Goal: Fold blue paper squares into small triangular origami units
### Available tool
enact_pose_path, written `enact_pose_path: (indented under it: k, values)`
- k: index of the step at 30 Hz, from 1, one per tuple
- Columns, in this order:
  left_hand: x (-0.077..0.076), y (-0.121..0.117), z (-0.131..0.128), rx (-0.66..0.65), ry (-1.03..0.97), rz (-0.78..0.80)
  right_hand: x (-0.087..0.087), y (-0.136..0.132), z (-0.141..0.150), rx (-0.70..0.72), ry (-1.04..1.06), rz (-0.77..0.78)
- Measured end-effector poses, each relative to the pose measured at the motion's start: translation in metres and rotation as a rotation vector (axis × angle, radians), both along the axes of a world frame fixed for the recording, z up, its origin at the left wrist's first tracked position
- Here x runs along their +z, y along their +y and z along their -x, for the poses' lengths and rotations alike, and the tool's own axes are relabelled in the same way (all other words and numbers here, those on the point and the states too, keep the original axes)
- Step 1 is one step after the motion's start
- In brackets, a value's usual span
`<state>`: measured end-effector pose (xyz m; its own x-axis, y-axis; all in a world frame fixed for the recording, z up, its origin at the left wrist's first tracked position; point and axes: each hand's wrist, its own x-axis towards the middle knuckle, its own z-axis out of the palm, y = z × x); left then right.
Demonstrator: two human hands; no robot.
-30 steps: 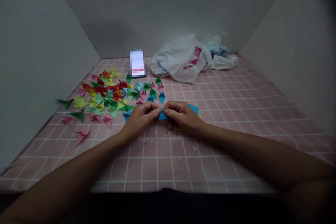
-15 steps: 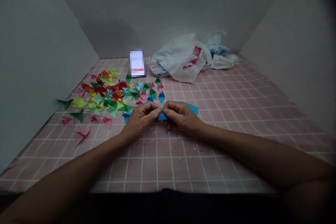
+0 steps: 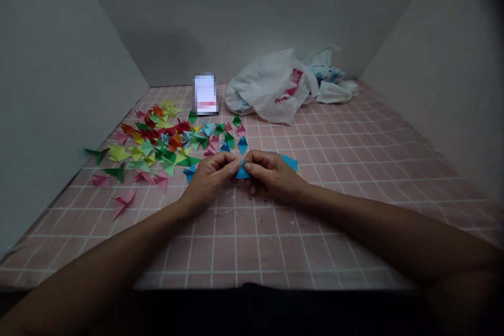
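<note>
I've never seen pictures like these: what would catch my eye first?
Probably the glowing screen at the back, left of a white plastic bag. Next, the colourful folded papers spread on the left. In the middle, the left hand and right hand pinch a small blue paper between them.

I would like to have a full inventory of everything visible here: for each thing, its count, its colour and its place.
held paper piece: one, blue, between the fingertips of both hands
folded paper pieces: dozens, too overlapped to count; red, orange, yellow, green, blue, pink; mostly left of centre
blue paper: at least one, partly hidden behind the right hand
lit screen: one, whitish, content blurred, behind the folded pieces
large bag: one, white with red print, far side
bag bundle: count unclear, white and blue, right of the large bag
small specks: several, mostly pale, nearer than the hands
tablecloth: one, pink with white grid
walls: three, grey, left, back, right
left hand: one, bare
right hand: one, bare
</note>
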<state>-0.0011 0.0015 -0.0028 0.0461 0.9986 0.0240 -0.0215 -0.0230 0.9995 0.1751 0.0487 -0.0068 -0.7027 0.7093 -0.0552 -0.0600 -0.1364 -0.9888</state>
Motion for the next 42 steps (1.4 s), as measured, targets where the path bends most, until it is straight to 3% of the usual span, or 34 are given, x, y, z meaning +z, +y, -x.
enact_pose_path:
  k: [16, 27, 42]
  values:
    - [-0.001, 0.0, 0.0, -0.018, -0.05, 0.028, -0.001, 0.001, -0.002, 0.01, 0.034, 0.006]
    - [0.009, -0.001, -0.002, 0.006, 0.056, 0.049, 0.0, 0.003, -0.003, 0.012, -0.038, -0.133]
    - [0.004, -0.005, -0.009, 0.085, 0.137, -0.002, 0.0, -0.002, -0.003, 0.009, -0.082, -0.305]
